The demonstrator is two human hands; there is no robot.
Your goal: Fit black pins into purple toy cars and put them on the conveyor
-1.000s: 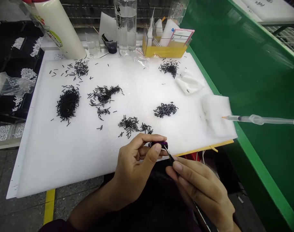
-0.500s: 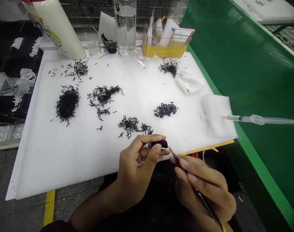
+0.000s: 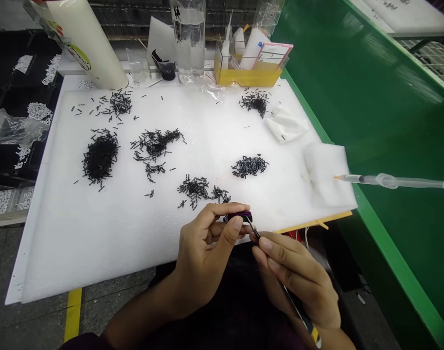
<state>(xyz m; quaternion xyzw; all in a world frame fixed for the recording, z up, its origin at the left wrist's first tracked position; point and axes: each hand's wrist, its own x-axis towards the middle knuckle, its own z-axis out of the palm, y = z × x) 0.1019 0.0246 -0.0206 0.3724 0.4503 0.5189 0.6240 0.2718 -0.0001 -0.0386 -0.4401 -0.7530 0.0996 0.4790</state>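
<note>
1. Head camera view looks down on a broad white foam sheet [image 3: 97, 253] lying on a white board, with a glossy green panel [image 3: 356, 97] along its right side.
2. Several heaps of tiny black rod-shaped pieces [image 3: 99, 155] lie across the foam, the densest at the left, with loose pieces scattered around them.
3. Along the far edge stand a tall clear water-filled bottle [image 3: 188, 43], a white plastic cylinder [image 3: 83, 43] and a clear acrylic holder with a yellow base [image 3: 247, 77].
4. At the right lie a square white foam pad [image 3: 327, 175] and a crumpled white cloth [image 3: 285, 125]. A clear plastic syringe [image 3: 389, 181] points its fine tip onto the pad.
5. The left hand [image 3: 203, 257] is clenched, its fingers [image 3: 236, 223] pinching a small dark purple object [image 3: 239, 217] just above the foam's near edge.
6. The right hand [image 3: 298, 279] grips slim black tweezers [image 3: 301, 315] with a yellow end; their tips touch the purple object's lower edge.
</note>
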